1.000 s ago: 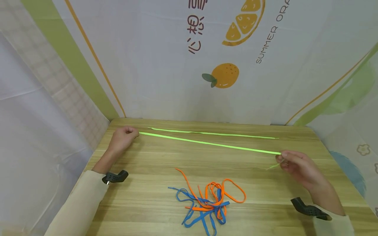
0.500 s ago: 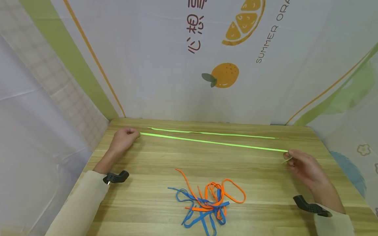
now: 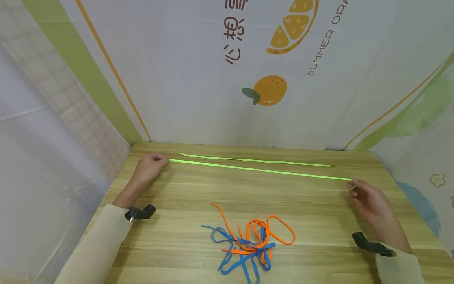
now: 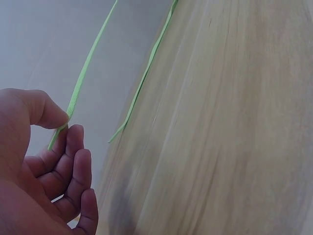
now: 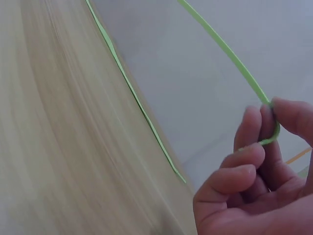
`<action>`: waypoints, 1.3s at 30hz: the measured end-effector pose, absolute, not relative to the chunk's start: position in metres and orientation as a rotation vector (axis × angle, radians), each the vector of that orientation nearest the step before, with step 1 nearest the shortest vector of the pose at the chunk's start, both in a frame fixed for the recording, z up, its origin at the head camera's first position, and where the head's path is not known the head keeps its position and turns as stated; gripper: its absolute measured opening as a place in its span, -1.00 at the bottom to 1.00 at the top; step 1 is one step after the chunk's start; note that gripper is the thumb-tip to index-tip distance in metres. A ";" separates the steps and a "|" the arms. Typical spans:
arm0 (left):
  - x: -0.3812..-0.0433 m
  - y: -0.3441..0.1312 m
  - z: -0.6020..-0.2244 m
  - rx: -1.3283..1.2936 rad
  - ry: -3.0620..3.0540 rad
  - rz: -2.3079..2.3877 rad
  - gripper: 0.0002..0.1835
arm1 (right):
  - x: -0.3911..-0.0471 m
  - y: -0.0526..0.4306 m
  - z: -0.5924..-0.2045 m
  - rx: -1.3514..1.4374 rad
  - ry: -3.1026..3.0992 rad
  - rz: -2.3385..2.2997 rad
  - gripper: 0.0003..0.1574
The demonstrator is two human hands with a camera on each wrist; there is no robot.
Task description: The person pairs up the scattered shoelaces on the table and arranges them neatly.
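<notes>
A flat lime-green shoelace (image 3: pixel 260 170) is stretched straight between my two hands above the table. My left hand (image 3: pixel 149 167) pinches one end between thumb and index finger; its tip (image 4: pixel 55 138) pokes out below the thumb in the left wrist view. At the other end my right hand (image 3: pixel 372 201) pinches the lace close to its tip, and the short tail (image 5: pixel 270 140) curls in by the fingers in the right wrist view. Behind it a second lime-green shoelace (image 3: pixel 276 161) lies straight along the table's far side, nearly parallel to the held one.
An orange shoelace (image 3: pixel 282 230) and a blue shoelace (image 3: pixel 244 260) lie in a loose tangle on the near middle of the wooden table (image 3: pixel 170 244). A white printed curtain (image 3: pixel 198 98) hangs right behind the table's far edge.
My right hand has moved right and slightly away from me along the lace; the tail beyond its fingers has shortened and the stretched part has lengthened. My left hand has barely shifted.
</notes>
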State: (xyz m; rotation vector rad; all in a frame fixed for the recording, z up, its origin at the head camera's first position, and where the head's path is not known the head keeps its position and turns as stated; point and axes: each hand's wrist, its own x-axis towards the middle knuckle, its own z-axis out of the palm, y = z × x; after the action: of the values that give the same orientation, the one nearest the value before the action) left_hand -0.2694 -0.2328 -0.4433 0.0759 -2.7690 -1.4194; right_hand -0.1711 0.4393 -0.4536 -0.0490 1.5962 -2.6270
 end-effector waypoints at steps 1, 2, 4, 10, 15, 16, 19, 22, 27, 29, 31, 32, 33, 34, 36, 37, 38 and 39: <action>-0.270 -0.233 -0.443 0.078 -2.770 -1.419 -0.62 | -0.172 0.440 -0.454 -0.028 1.594 -2.638 -0.43; -0.270 -0.232 -0.444 0.081 -2.770 -1.423 -0.61 | -0.172 0.440 -0.454 -0.008 1.579 -2.652 -0.44; -0.270 -0.232 -0.444 0.089 -2.771 -1.426 -0.61 | -0.174 0.441 -0.454 0.047 1.558 -2.681 -0.46; -0.272 -0.231 -0.443 0.097 -2.773 -1.423 -0.61 | -0.179 0.445 -0.454 0.189 1.432 -2.772 -0.57; -0.273 -0.230 -0.442 0.094 -2.786 -1.455 -0.59 | -0.183 0.449 -0.455 0.225 1.430 -2.787 -0.56; -0.273 -0.230 -0.442 0.096 -2.790 -1.463 -0.59 | -0.184 0.450 -0.455 0.231 1.441 -2.787 -0.55; -0.273 -0.230 -0.441 0.097 -2.797 -1.475 -0.58 | -0.188 0.451 -0.454 0.268 1.496 -2.782 -0.54; -0.274 -0.229 -0.440 0.088 -2.791 -1.488 -0.58 | -0.193 0.451 -0.451 0.351 1.594 -2.758 -0.58; -0.274 -0.227 -0.438 0.052 -2.786 -1.506 -0.60 | -0.203 0.453 -0.446 0.513 1.792 -2.661 -0.66; -0.274 -0.226 -0.437 0.042 -2.795 -1.502 -0.60 | -0.206 0.454 -0.444 0.559 1.853 -2.612 -0.67; -0.275 -0.225 -0.436 0.034 -2.804 -1.483 -0.61 | -0.209 0.455 -0.444 0.592 1.905 -2.560 -0.66; -0.275 -0.225 -0.436 0.032 -2.808 -1.471 -0.61 | -0.211 0.456 -0.443 0.606 1.924 -2.539 -0.65; -0.276 -0.225 -0.436 0.031 -2.812 -1.457 -0.62 | -0.212 0.456 -0.443 0.620 1.939 -2.521 -0.64; -0.276 -0.225 -0.436 0.029 -2.814 -1.442 -0.63 | -0.213 0.457 -0.444 0.630 1.955 -2.500 -0.64; -0.278 -0.225 -0.435 0.027 -2.814 -1.418 -0.64 | -0.216 0.458 -0.444 0.654 1.992 -2.457 -0.63; -0.278 -0.225 -0.435 0.027 -2.815 -1.410 -0.65 | -0.217 0.458 -0.444 0.666 2.012 -2.433 -0.63; -0.279 -0.225 -0.435 0.029 -2.816 -1.401 -0.65 | -0.219 0.459 -0.445 0.671 2.036 -2.409 -0.62; -0.280 -0.225 -0.435 0.031 -2.816 -1.392 -0.66 | -0.221 0.460 -0.446 0.677 2.058 -2.387 -0.62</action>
State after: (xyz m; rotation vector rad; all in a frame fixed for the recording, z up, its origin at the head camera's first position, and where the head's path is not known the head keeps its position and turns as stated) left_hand -0.2797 -0.2250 -0.4349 0.0305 -2.8158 -1.3923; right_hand -0.2207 0.4601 -0.4464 0.6767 2.0582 -2.3873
